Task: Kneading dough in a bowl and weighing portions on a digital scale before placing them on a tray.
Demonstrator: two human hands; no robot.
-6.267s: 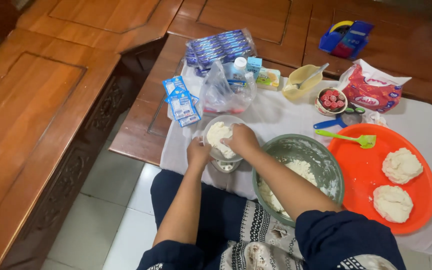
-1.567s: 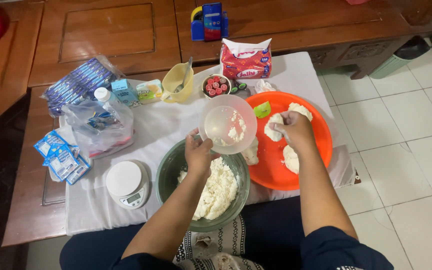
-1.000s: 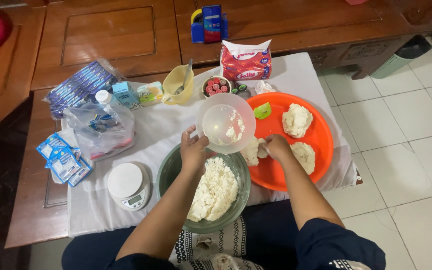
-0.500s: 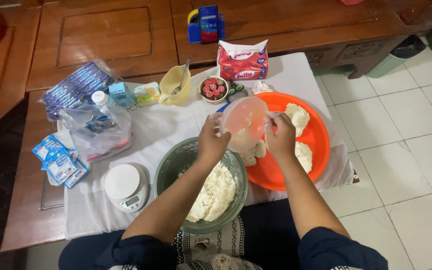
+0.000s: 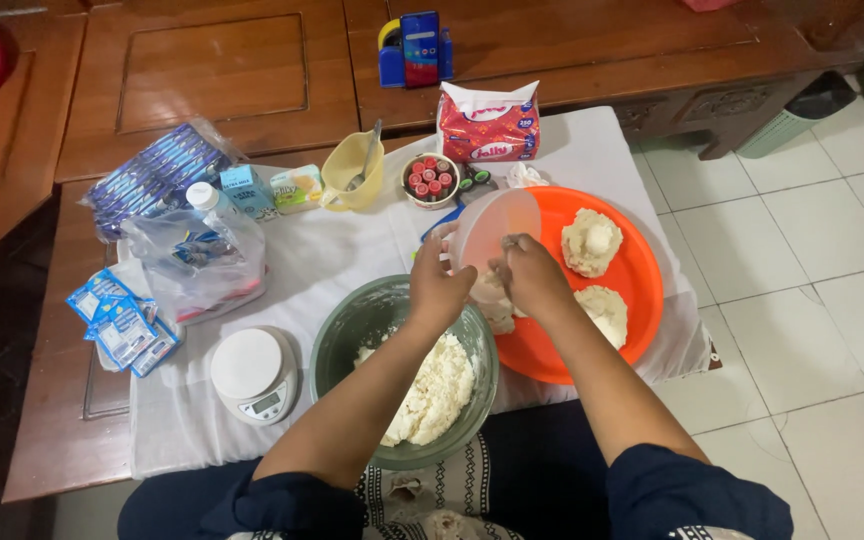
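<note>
Dough is what you are dealing with, and it will behave soft and sticky: it gives under the fingers, clings to skin and plastic, and tears rather than lifts cleanly.

Take the orange tray [image 5: 642,300] as your landmark. The translucent plastic container [image 5: 492,232] is tipped over the tray's near-left edge, and a lump of dough [image 5: 493,303] sits just below its mouth, at the tray's left rim. Your left hand [image 5: 439,288] is closed around the container's left side; your right hand [image 5: 532,275] is bunched at its mouth, fingertips together, though I cannot tell how much dough they pinch.

The container looks light, thin and likely slick with flour, so grip the wall, not the rim. Two more dough mounds [image 5: 592,240] rest further onto the tray. Left of the tray stands the green bowl [image 5: 347,335] with crumbly dough.
</note>
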